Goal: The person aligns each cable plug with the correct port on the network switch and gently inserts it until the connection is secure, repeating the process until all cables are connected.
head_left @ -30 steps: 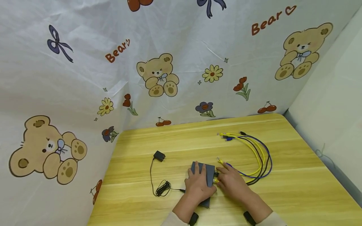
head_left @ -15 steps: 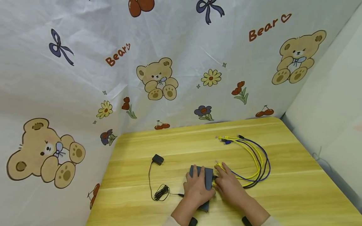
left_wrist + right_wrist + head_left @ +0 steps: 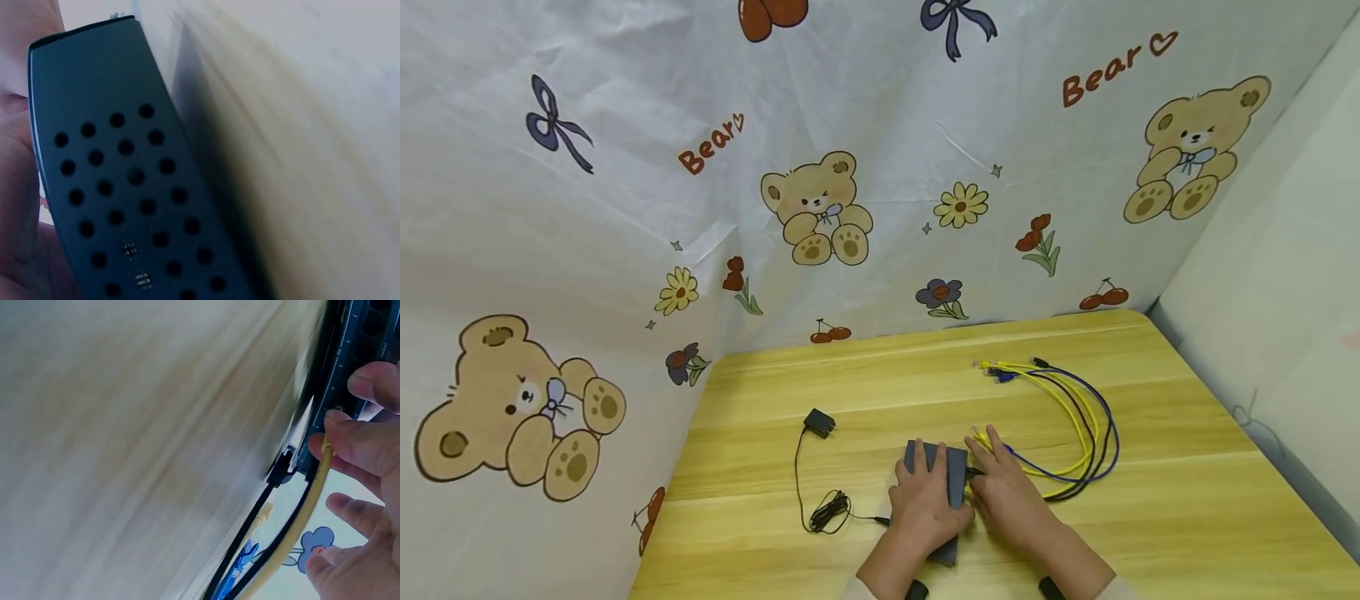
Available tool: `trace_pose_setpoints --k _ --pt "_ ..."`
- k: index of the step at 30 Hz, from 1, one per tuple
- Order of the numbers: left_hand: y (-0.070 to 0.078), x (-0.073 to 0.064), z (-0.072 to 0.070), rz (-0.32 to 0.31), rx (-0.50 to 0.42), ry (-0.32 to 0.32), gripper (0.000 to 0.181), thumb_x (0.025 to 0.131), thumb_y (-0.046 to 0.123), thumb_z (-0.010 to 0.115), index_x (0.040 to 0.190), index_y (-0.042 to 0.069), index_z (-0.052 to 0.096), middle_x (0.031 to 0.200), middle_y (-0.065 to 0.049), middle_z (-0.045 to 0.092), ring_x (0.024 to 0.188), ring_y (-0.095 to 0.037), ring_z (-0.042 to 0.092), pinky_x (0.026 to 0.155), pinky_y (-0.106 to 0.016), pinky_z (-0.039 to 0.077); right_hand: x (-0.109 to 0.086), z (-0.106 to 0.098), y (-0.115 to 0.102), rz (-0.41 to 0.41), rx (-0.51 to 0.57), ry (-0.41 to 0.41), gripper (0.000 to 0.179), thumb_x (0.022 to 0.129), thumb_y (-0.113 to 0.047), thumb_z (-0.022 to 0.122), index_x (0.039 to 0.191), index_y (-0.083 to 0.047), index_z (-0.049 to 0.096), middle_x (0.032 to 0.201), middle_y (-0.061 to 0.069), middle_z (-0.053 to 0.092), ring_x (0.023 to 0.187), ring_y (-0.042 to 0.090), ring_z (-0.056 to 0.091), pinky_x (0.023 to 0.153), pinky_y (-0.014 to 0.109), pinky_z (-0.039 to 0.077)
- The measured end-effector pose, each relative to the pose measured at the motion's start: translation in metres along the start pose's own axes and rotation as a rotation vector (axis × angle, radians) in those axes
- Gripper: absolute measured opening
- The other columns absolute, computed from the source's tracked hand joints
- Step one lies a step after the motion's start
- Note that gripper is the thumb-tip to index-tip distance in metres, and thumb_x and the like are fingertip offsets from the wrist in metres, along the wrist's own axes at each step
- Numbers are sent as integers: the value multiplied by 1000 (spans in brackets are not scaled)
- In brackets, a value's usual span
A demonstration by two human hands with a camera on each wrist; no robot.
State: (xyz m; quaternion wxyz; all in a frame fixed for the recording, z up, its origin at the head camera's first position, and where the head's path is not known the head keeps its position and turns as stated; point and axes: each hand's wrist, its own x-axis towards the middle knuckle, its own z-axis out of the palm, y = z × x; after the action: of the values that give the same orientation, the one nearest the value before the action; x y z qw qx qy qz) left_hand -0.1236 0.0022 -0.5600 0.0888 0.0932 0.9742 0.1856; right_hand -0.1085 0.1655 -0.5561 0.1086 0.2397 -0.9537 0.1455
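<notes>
A dark grey network switch (image 3: 957,471) lies on the table, its numbered port side (image 3: 337,369) turned to the right. My left hand (image 3: 925,504) grips it from above, fingers spread over the top and thumb at the port-side edge. In the left wrist view, the switch's vented end (image 3: 125,187) fills the middle. My right hand (image 3: 1011,496) pinches the end of a yellow network cable (image 3: 306,512) at the ports; the fingers hide whether its plug is seated. Close by, a black cable plug (image 3: 281,467) is at the switch's end; I cannot tell if it is inserted.
Yellow, black and blue cables (image 3: 1108,433) curve to the right, several loose ends (image 3: 1003,373) lying farther back. A black power adapter (image 3: 819,423) sits at left, its coiled cord (image 3: 829,510) leading to the switch. Behind the wooden table (image 3: 760,467) hangs a bear-print cloth (image 3: 880,250).
The head view has tilted slightly. My right hand's fingers have shifted a little at the port side, the index finger straightening. My left hand stays on the switch.
</notes>
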Motion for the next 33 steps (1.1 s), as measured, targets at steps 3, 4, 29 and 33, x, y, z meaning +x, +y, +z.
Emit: trace_pose_setpoints --k 3,4,29,33 --pt "-1 -1 0 8 1 -6 93 78 54 73 157 25 33 163 -20 22 138 -55 29 83 -67 45 1 -1 0 28 -24 -24 16 80 -16 83 69 -14 72 144 22 52 142 53 28 107 63 36" --pt "-1 -2 -1 14 -4 -13 93 79 55 73 157 25 34 163 -21 21 139 -55 27 84 -68 44 1 -1 0 39 -29 -35 16 81 -17 82 69 -14 71 145 21 52 142 53 29 107 64 36" --pt "-9 -14 6 95 163 -126 93 81 64 69 158 33 28 168 -10 5 147 -55 3 90 -72 42 -5 -9 29 153 32 -26 12 86 -16 78 96 -10 74 122 18 68 120 43 59 103 57 44" --pt "-8 -14 3 91 153 -120 94 82 64 69 159 29 29 168 -12 5 146 -56 2 90 -72 41 -4 -15 40 256 -23 -50 31 86 -21 78 110 -3 72 126 22 64 120 49 56 98 61 45"
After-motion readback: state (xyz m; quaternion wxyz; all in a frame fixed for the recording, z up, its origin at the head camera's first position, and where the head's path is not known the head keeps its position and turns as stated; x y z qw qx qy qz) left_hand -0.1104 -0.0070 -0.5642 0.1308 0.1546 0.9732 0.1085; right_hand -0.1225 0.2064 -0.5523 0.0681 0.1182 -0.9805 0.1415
